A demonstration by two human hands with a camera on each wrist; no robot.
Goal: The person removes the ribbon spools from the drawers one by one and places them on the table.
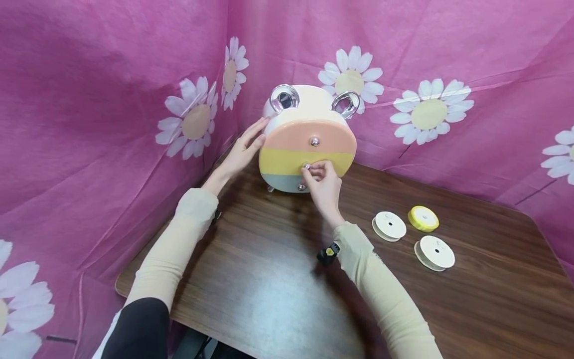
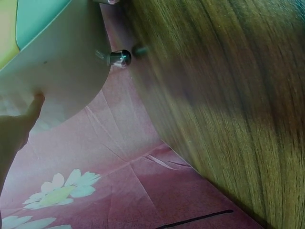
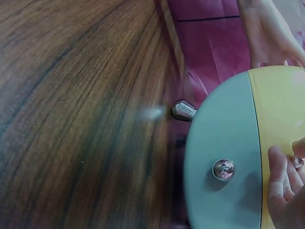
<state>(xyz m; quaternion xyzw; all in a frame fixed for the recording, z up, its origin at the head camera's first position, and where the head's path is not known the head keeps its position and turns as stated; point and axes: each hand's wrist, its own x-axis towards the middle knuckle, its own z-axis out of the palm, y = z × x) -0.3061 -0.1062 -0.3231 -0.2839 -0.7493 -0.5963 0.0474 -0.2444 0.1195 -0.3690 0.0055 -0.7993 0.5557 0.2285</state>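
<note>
A rounded white drawer box (image 1: pixel 309 102) stands at the back of the table, its front split into a peach drawer (image 1: pixel 287 135), a yellow drawer (image 1: pixel 280 162) and a blue-green drawer (image 1: pixel 282 182). Each drawer has a round silver knob. My right hand (image 1: pixel 326 190) pinches the yellow drawer's knob (image 1: pixel 307 166) between thumb and fingers; in the right wrist view the fingers partly cover this knob. With fingers extended, my left hand (image 1: pixel 242 153) rests against the box's left side, and the left wrist view shows a fingertip touching that white wall (image 2: pixel 62 81). The drawers look closed.
Two white spools (image 1: pixel 389 225) and a yellow-edged roll (image 1: pixel 423 218) lie on the brown wooden table (image 1: pixel 251 279), right of my right forearm. Silver rings (image 1: pixel 345 104) rise from the box top, and short metal feet (image 3: pixel 183 110) support it. Pink flowered cloth (image 1: pixel 278 40) hangs close behind and left.
</note>
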